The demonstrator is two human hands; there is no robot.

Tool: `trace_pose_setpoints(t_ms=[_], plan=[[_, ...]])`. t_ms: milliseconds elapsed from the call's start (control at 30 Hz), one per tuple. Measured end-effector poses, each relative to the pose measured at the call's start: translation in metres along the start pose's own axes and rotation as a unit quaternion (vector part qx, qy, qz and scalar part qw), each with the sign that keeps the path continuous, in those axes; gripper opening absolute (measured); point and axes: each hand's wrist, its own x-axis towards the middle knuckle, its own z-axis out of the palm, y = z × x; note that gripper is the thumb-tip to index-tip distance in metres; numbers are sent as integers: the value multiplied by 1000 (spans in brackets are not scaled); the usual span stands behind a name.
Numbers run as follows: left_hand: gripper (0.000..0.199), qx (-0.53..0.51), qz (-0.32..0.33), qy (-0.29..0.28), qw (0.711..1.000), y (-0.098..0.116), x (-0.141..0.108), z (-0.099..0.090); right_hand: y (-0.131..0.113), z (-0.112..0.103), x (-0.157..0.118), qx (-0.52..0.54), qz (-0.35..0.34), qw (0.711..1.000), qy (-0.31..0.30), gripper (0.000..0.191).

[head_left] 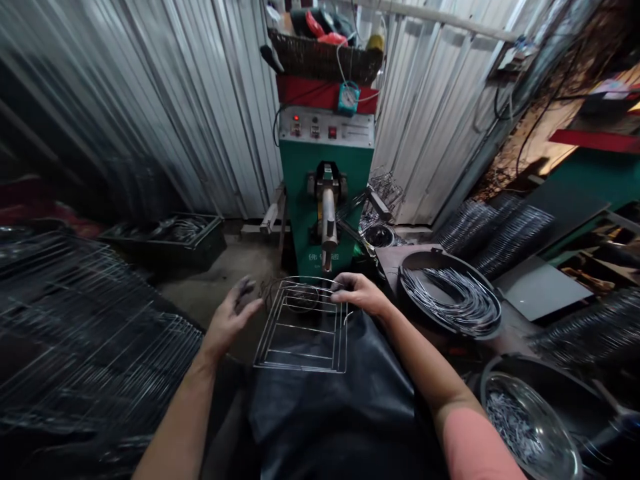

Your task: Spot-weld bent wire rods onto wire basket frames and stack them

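Observation:
A flat wire rack [303, 328] with a curved far end lies over the dark apron [330, 407] on my lap. My right hand [357, 293] pinches the rack's far right corner between thumb and fingers. To the left of the rack, my left hand [235, 315] is raised with thumb and fingers apart, touching nothing. Just beyond the rack stands a green machine [295, 167], its metal electrode [328, 220] pointing down toward the rack's far end.
Stacked wire racks [100, 333] fill the left side. On the right are a round pan [407, 293] of bent wires, a glass bowl [567, 460] of small metal pieces and bundled wire parts [515, 233]. A metal arm [273, 213] juts beside the machine.

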Motion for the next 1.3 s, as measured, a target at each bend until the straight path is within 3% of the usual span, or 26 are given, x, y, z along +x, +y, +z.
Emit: trace_pose_setpoints(t_ms=[67, 167, 267, 367, 467, 567, 733, 867, 1000, 1133, 1200, 1300], plan=[[59, 45, 59, -78, 994, 29, -1, 16, -7, 14, 8, -12, 18, 999, -26, 31], [36, 72, 85, -165, 980, 59, 3, 43, -19, 20, 12, -2, 49, 998, -32, 31], [21, 39, 61, -180, 981, 72, 15, 58, -34, 10, 6, 27, 58, 998, -28, 34], [24, 1, 23, -173, 985, 73, 33, 60, -41, -7, -4, 35, 28, 999, -10, 37], [34, 10, -1, -178, 984, 63, 50, 60, -28, -19, -12, 78, 8, 997, 3, 40], [40, 22, -62, -192, 979, 38, 59, 63, -2, -19, -13, 168, 21, 986, -1, 44], [44, 19, -177, -214, 960, -14, 58, 67, 38, -6, -10, 299, 150, 942, -10, 39], [46, 10, -201, -213, 956, -35, 56, 72, 51, -6, -8, 312, 206, 928, -4, 35], [47, -6, -185, -199, 962, -37, 56, 81, 56, -17, 0, 204, 180, 959, 77, 30], [44, -16, -169, -216, 962, -31, 57, 86, 59, -23, 13, -31, 82, 988, 125, 20], [43, -22, -178, -224, 958, -26, 58, 85, 59, -23, 19, -183, 16, 972, 144, 18], [40, -23, -190, -238, 952, -14, 61, 82, 59, -23, 24, -360, -28, 922, 140, 19]])
